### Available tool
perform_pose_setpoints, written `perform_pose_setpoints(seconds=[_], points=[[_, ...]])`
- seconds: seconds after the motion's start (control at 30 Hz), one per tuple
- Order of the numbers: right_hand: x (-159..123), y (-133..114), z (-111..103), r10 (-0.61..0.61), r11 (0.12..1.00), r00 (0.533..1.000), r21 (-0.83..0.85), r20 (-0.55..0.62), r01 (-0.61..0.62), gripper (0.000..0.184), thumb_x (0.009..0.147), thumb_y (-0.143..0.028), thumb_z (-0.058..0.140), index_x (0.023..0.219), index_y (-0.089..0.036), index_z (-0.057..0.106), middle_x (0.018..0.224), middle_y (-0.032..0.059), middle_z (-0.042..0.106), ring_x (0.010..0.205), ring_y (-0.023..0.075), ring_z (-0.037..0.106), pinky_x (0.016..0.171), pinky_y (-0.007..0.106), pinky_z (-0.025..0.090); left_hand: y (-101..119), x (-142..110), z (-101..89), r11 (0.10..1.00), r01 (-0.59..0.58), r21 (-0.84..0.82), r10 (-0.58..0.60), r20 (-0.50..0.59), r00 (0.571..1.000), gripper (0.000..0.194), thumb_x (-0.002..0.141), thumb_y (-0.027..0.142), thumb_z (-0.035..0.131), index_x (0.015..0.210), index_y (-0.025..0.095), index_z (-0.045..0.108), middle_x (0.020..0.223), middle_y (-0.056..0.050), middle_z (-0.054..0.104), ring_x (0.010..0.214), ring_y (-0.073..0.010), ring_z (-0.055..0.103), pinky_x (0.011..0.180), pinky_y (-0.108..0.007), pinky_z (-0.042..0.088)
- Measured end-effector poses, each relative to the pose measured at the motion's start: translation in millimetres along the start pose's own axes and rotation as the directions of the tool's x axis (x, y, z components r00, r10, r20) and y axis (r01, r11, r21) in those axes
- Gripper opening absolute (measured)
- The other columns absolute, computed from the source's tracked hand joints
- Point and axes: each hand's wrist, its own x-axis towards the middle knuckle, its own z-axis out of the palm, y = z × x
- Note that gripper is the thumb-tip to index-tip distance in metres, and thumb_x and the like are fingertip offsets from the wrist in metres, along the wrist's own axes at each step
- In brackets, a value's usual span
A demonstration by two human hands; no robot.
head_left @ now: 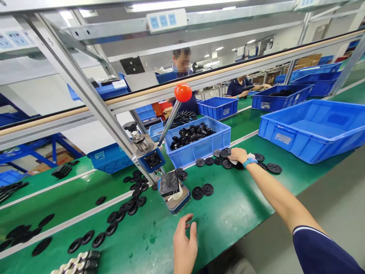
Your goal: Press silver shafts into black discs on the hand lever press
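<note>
My left hand [185,243] is over the bench's near edge, thumb and curled fingers apart, with nothing between them. Just beyond it stands a small lever press [152,158] with a red ball knob [183,92]; a black block [169,183] and a round white piece [177,193] are at its base. My right hand [238,155] reaches into a row of flat black plastic discs [227,164], fingers bent down at them. Something white shows under its palm; what the fingertips pinch is hidden. Two ribbed black discs [202,191] lie between the press and my right arm.
Behind the press, a blue bin [199,146] holds black parts. A large blue bin [310,131] stands at right. Black rings [111,228] are scattered at left, near white-and-black pieces [78,264]. A metal post [85,87] rises beside the press. Two people work across the bench.
</note>
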Motion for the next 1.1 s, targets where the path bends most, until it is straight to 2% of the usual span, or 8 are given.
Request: perform_pose_setpoints(seconds=[0.2, 0.33, 0.43, 0.57, 0.73, 0.8, 0.97, 1.1], points=[[-35.6, -16.9, -20.1, -0.118, 0.992, 0.991, 0.038, -0.062, 0.120, 0.039, 0.100, -0.036, 0.067, 0.131, -0.014, 0.062, 0.131, 0.0135, 0.064, 0.112, 0.0262, 0.067, 0.094, 0.046, 0.058, -7.7, -5.9, -11.0, 0.949, 0.152, -0.277, -0.163, -0.019, 0.986, 0.044, 0.070, 0.048, 0.090, 0.100, 0.019, 0.077, 0.111, -0.017, 0.077, 0.109, -0.0359, 0.070, 0.096, -0.040, 0.055], [-96.8, -49.5, -8.6, -0.344, 0.932, 0.934, 0.086, -0.100, 0.352, 0.060, 0.094, -0.038, 0.068, 0.146, -0.010, 0.054, 0.128, 0.0206, 0.070, 0.117, 0.0333, 0.069, 0.100, 0.042, 0.053, -5.6, -6.2, -5.3, 0.879, 0.217, -0.424, -0.221, 0.041, 0.974, 0.063, 0.072, 0.064, 0.083, 0.111, 0.015, 0.074, 0.114, -0.021, 0.077, 0.110, -0.0362, 0.071, 0.089, -0.041, 0.057], [-163.4, -76.6, 21.3, -0.585, 0.796, 0.810, 0.159, -0.044, 0.584, 0.077, 0.087, -0.040, 0.072, 0.156, -0.024, 0.044, 0.143, 0.0080, 0.066, 0.126, 0.0268, 0.067, 0.105, 0.031, 0.051, 2.6, -8.8, 3.9, 0.784, 0.287, -0.550, -0.238, 0.161, 0.958, 0.071, 0.078, 0.071, 0.074, 0.119, 0.013, 0.072, 0.119, -0.024, 0.076, 0.113, -0.0373, 0.071, 0.092, -0.046, 0.056], [-241.4, -104.6, 65.9, -0.816, 0.506, 0.571, 0.366, -0.090, 0.781, 0.079, 0.083, -0.033, 0.070, 0.157, -0.019, 0.043, 0.144, 0.0133, 0.065, 0.120, 0.0314, 0.070, 0.098, 0.039, 0.057, 2.6, -14.2, 10.1, 0.607, 0.420, -0.675, -0.290, 0.304, 0.907, 0.077, 0.075, 0.077, 0.073, 0.120, 0.014, 0.074, 0.125, -0.020, 0.075, 0.121, -0.0381, 0.067, 0.105, -0.051, 0.050], [-282.0, -126.6, 101.3, -0.866, 0.360, 0.473, 0.458, -0.160, 0.813, 0.068, 0.090, -0.028, 0.066, 0.153, -0.014, 0.047, 0.149, 0.0188, 0.059, 0.133, 0.0339, 0.062, 0.100, 0.046, 0.056, -16.0, -24.6, 1.4, 0.522, 0.416, -0.745, -0.447, 0.176, 0.877, 0.060, 0.078, 0.068, 0.077, 0.106, 0.015, 0.080, 0.123, -0.014, 0.077, 0.130, -0.0345, 0.061, 0.117, -0.044, 0.040], [-284.7, -129.0, 108.3, -0.824, 0.324, 0.519, 0.563, -0.227, 0.761, 0.064, 0.090, -0.033, 0.069, 0.150, -0.017, 0.051, 0.144, 0.0165, 0.063, 0.128, 0.0314, 0.065, 0.099, 0.043, 0.057, -19.2, -27.3, -5.2, 0.509, 0.401, -0.762, -0.455, 0.158, 0.877, 0.054, 0.083, 0.064, 0.073, 0.104, 0.015, 0.080, 0.116, -0.013, 0.079, 0.122, -0.0330, 0.066, 0.112, -0.043, 0.044], [-270.8, -126.8, 114.8, -0.409, 0.364, 0.861, 0.811, -0.302, 0.458, 0.030, 0.099, -0.045, 0.059, 0.107, -0.019, 0.071, 0.092, 0.0069, 0.077, 0.080, 0.0210, 0.073, 0.074, 0.032, 0.058, -11.4, -26.9, -18.6, 0.514, 0.365, -0.776, -0.349, 0.199, 0.916, 0.058, 0.087, 0.065, 0.067, 0.106, 0.011, 0.077, 0.088, -0.012, 0.079, 0.078, -0.0245, 0.073, 0.078, -0.037, 0.056], [-258.0, -132.1, 110.6, -0.199, 0.404, 0.923, 0.830, -0.330, 0.384, 0.034, 0.106, -0.040, 0.040, 0.105, -0.017, 0.065, 0.099, 0.0103, 0.071, 0.090, 0.0228, 0.068, 0.078, 0.035, 0.055, -7.6, -25.4, -16.4, 0.586, 0.344, -0.734, -0.342, 0.161, 0.926, 0.067, 0.085, 0.074, 0.063, 0.100, 0.009, 0.075, 0.082, -0.014, 0.077, 0.068, -0.0218, 0.070, 0.067, -0.033, 0.055]])
